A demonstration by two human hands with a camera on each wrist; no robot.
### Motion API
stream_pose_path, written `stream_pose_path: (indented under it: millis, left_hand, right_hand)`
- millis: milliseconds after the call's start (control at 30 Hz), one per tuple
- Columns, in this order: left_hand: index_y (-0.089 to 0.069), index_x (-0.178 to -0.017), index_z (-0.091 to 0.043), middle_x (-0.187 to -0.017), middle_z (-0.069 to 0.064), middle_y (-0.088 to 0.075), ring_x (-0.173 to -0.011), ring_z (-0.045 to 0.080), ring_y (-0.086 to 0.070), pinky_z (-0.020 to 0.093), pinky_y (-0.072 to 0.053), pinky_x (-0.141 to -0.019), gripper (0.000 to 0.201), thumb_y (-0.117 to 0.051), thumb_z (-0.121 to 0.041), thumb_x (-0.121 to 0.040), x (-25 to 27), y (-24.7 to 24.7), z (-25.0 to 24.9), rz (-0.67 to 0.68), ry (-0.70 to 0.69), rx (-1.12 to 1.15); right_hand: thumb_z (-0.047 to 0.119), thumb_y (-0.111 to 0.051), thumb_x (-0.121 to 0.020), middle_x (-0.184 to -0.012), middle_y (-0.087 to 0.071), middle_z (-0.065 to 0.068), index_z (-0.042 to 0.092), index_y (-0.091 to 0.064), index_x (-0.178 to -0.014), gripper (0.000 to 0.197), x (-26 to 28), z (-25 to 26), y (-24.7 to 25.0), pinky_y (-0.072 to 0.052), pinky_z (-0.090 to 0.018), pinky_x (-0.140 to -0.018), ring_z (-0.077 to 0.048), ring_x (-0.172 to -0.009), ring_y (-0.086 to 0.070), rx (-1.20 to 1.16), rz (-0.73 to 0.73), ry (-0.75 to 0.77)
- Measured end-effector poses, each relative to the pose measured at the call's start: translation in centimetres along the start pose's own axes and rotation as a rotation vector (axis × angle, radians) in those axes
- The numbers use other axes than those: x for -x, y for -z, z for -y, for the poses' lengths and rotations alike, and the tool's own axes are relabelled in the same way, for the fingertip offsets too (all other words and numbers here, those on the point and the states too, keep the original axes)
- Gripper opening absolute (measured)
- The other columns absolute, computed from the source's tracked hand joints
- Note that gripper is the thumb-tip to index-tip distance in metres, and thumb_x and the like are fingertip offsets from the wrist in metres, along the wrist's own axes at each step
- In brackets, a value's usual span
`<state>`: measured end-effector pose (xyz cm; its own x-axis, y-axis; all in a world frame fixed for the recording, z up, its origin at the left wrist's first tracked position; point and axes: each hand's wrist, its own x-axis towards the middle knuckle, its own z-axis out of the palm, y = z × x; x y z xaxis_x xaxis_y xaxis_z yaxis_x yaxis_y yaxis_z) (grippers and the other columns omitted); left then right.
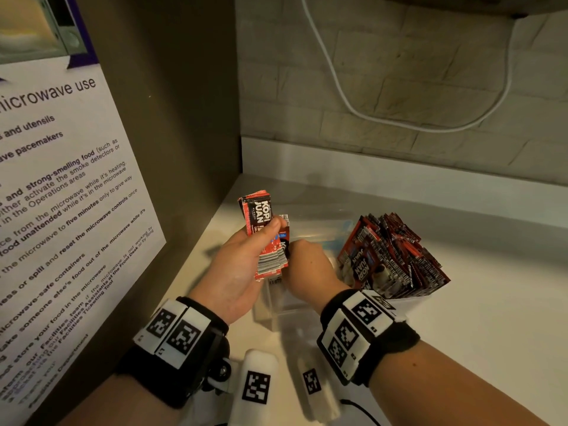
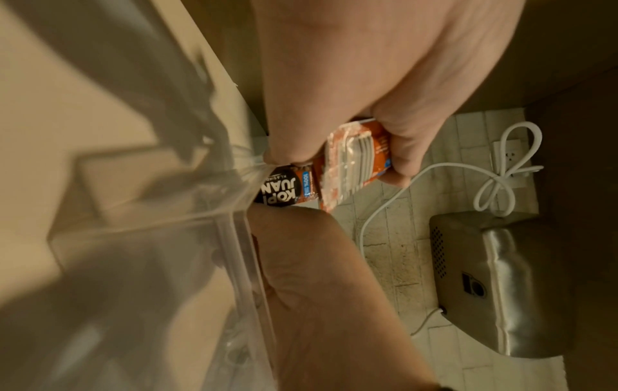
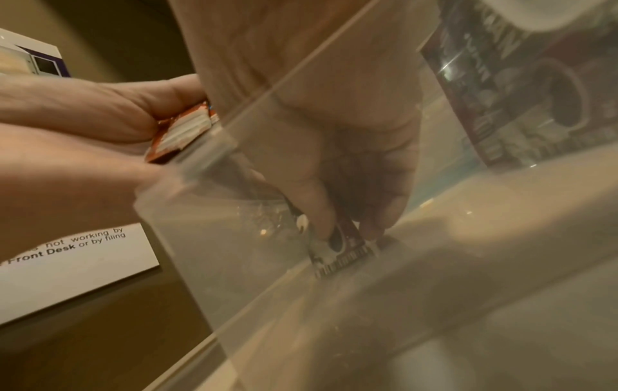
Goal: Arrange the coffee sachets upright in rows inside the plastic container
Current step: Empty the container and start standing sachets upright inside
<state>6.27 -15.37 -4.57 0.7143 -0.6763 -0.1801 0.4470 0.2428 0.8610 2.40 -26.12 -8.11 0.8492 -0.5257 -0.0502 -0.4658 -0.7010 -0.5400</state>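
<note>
A person stands at a white counter (image 1: 461, 302) tucked into a corner, a printed microwave notice (image 1: 61, 186) on the panel to the left and a white cable (image 1: 353, 103) looping down the brick wall (image 1: 399, 72) behind. From the left wrist view a metal appliance (image 2: 495, 285) hangs on that wall, near a socket (image 2: 508, 156) with the cable tied in a bow. Two white tagged blocks (image 1: 256, 385) lie at the near edge of the counter, between the forearms.

A clear container (image 1: 276, 309) sits on the counter under the hands; at its right end a dense batch of sachets (image 1: 390, 256) stands packed together, leaning. The near wall of the container comes between the right wrist camera and the fingers, so the view of them is hazy.

The left hand (image 1: 236, 269) is above the container's left end, thumb and fingers curled round a stack (image 1: 264, 238) of red and black sachets, held edge-up. The right hand (image 1: 310, 269) reaches down inside the container, fingers bent and pinching one sachet (image 3: 344, 248), which stands upright with its lower edge at the container floor, well apart from the batch.
</note>
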Motion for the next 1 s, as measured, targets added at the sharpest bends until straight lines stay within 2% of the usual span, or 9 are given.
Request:
stream_pose_path:
  millis: [100, 367, 500, 600, 700, 800, 867, 933, 1000]
  left_hand:
    - [-0.066, -0.104, -0.011, -0.108, 0.016, -0.064, -0.097, 0.029, -0.059, 0.039, -0.047, -0.084, 0.029, -0.062, -0.027, -0.08, -0.1, 0.0, -0.1, 0.012, 0.001, -0.006]
    - [-0.065, -0.106, -0.008, -0.11, 0.018, -0.064, -0.099, 0.029, -0.06, 0.043, -0.047, -0.091, 0.026, -0.06, -0.022, -0.085, 0.1, 0.1, -0.1, -0.008, 0.018, 0.002]
    - [-0.06, -0.122, -0.002, -0.121, 0.024, -0.062, -0.101, 0.031, -0.059, 0.04, -0.048, -0.088, 0.036, -0.057, -0.019, -0.091, 0.1, 0.2, -0.2, -0.045, 0.017, -0.005]
    - [-0.063, -0.113, -0.004, -0.111, 0.021, -0.067, -0.097, 0.031, -0.062, 0.041, -0.049, -0.089, 0.027, -0.058, -0.018, -0.09, -0.1, 0.6, -0.3, -0.055, 0.013, -0.001]
    - [-0.066, -0.1, -0.012, -0.088, 0.008, -0.072, -0.084, 0.023, -0.067, 0.041, -0.048, -0.087, 0.013, -0.057, -0.019, -0.092, -0.1, 0.9, -0.5, -0.059, -0.01, -0.013]
    - [-0.063, -0.092, -0.015, -0.063, -0.004, -0.067, -0.055, 0.009, -0.064, 0.027, -0.048, -0.063, 0.007, -0.057, -0.019, -0.093, -0.2, 1.1, -0.8, -0.115, -0.044, -0.036]
    - [-0.061, -0.093, -0.014, -0.07, -0.003, -0.066, -0.056, 0.006, -0.063, 0.024, -0.048, -0.058, 0.008, -0.058, -0.021, -0.093, -0.4, 1.3, -1.0, -0.19, -0.049, -0.055]
    - [-0.061, -0.092, -0.014, -0.081, 0.001, -0.063, -0.066, 0.01, -0.062, 0.028, -0.05, -0.066, 0.013, -0.054, -0.024, -0.094, -0.7, 1.9, -1.2, -0.238, -0.048, -0.022]
    - [-0.063, -0.09, -0.013, -0.076, 0.0, -0.062, -0.062, 0.01, -0.06, 0.03, -0.051, -0.066, 0.017, -0.05, -0.024, -0.096, -0.7, 2.2, -1.4, -0.238, -0.055, 0.003]
  right_hand:
    - [0.014, -0.054, -0.09, -0.101, -0.068, -0.016, 0.004, -0.066, -0.098, 0.018, -0.2, -0.1, 0.0, -0.04, -0.027, -0.068, -0.033, -0.093, -0.063, 0.024, -0.005, 0.034]
    - [0.017, -0.056, -0.09, -0.1, -0.068, -0.014, 0.005, -0.065, -0.095, 0.016, -0.1, 0.1, -0.1, -0.037, -0.026, -0.066, -0.033, -0.093, -0.063, 0.034, -0.001, 0.003]
    - [0.021, -0.059, -0.088, -0.099, -0.067, -0.015, 0.014, -0.049, -0.066, 0.025, 0.3, 0.3, 0.4, -0.034, -0.026, -0.064, -0.033, -0.093, -0.061, 0.036, -0.009, -0.023]
    - [0.025, -0.064, -0.085, -0.083, -0.061, -0.008, 0.02, -0.038, -0.059, 0.038, 0.1, 0.1, 0.3, -0.033, -0.025, -0.054, -0.03, -0.08, -0.058, 0.028, -0.015, -0.074]
    - [0.028, -0.067, -0.082, -0.081, -0.054, -0.002, 0.015, -0.047, -0.07, 0.027, -0.1, -0.1, 0.0, -0.03, -0.024, -0.049, -0.025, -0.076, -0.055, 0.015, -0.035, -0.134]
    - [0.026, -0.068, -0.082, -0.095, -0.062, -0.006, 0.012, -0.06, -0.092, 0.019, 0.0, -0.1, 0.4, -0.037, -0.023, -0.065, -0.024, -0.093, -0.06, -0.031, -0.048, -0.159]
    - [0.023, -0.07, -0.082, -0.101, -0.062, -0.006, 0.009, -0.062, -0.104, 0.027, 0.2, -0.1, 1.1, -0.04, -0.024, -0.068, -0.021, -0.089, -0.057, -0.072, -0.045, -0.189]
    - [0.019, -0.069, -0.082, -0.091, -0.058, -0.004, 0.007, -0.063, -0.106, 0.028, 0.3, -0.1, 2.0, -0.044, -0.025, -0.068, -0.019, -0.08, -0.053, -0.093, -0.059, -0.214]
    - [0.015, -0.068, -0.082, -0.09, -0.062, -0.005, 0.001, -0.064, -0.106, 0.028, 0.2, -0.2, 2.9, -0.051, -0.029, -0.07, -0.022, -0.08, -0.06, -0.156, -0.113, -0.214]
